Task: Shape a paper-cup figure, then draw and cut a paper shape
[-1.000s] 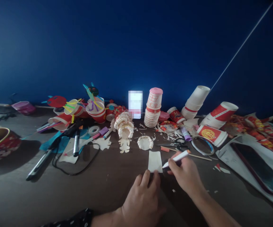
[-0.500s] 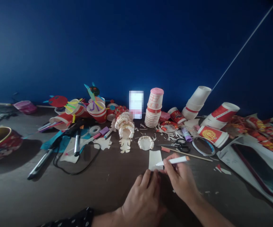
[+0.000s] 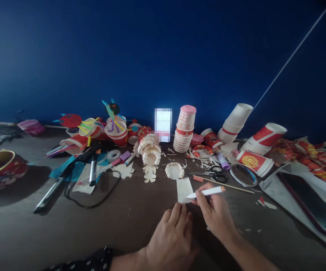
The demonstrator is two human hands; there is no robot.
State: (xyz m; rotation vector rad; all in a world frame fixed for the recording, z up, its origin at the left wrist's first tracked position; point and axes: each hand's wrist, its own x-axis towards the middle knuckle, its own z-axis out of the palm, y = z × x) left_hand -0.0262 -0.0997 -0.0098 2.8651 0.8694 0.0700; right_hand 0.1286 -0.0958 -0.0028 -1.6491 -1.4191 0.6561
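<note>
Right hand point(image 3: 215, 214) pinches a white marker point(image 3: 205, 192) above a paper strip point(image 3: 184, 189); spread left hand point(image 3: 171, 241) touches its lower edge. Scissors point(image 3: 216, 175) lie at 2 o'clock.

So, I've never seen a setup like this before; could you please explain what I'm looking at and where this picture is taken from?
There is no machine here. A person is working with two bare hands, and the picture comes from a single camera worn on their head, looking forward and down, so the hands appear at the bottom. The surface is a dark table against a blue wall. The right hand holds a white marker with an orange end, its tip at a small rectangle of pale paper. The left hand lies just below that paper. Nearby are paper scraps, scissors, a stack of paper cups, a fluted paper-cup ring and a roll of tape.
</note>
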